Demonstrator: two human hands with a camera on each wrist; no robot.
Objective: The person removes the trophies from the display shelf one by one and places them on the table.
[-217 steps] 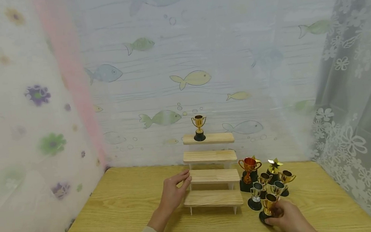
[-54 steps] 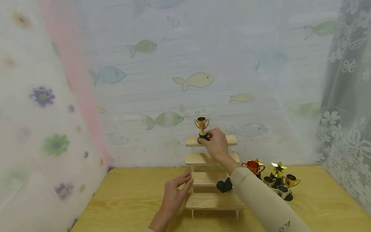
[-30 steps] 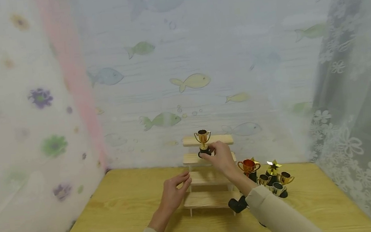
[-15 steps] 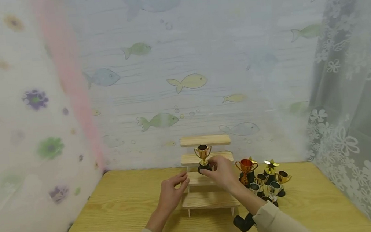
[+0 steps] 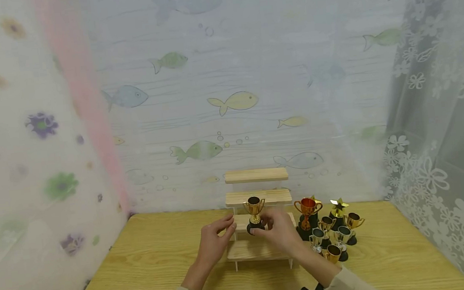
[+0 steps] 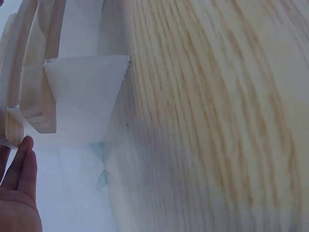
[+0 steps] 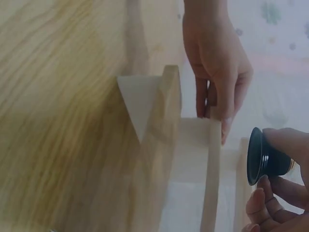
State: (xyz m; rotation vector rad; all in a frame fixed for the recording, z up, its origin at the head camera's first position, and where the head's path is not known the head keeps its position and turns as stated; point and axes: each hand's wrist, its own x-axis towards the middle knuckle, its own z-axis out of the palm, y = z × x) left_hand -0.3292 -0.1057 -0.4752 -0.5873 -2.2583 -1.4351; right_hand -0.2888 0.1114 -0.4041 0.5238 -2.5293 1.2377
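A small gold trophy cup point(image 5: 254, 204) with a round black base point(image 7: 257, 157) is upright in my right hand point(image 5: 280, 233). Thumb and fingers pinch it at the base. In the head view it overlaps the third step down of a four-step wooden display stand point(image 5: 262, 249); in the right wrist view its base is apart from the steps. My left hand point(image 5: 215, 243) pinches the left end of that step, with its fingertips at the wood in the left wrist view. The top step point(image 5: 256, 175) carries no trophy.
Right of the stand, several trophies crowd together on the wood-grain table point(image 5: 151, 262): a red cup point(image 5: 308, 206), a gold star point(image 5: 338, 204), silver cups point(image 5: 343, 234) and gold cups point(image 5: 332, 253). A fish-print curtain point(image 5: 186, 98) hangs behind.
The gold trophy cup has left the top step in my right hand and come down to the third step's height. Earlier that hand was at another gold cup on the table. My left hand stays put.
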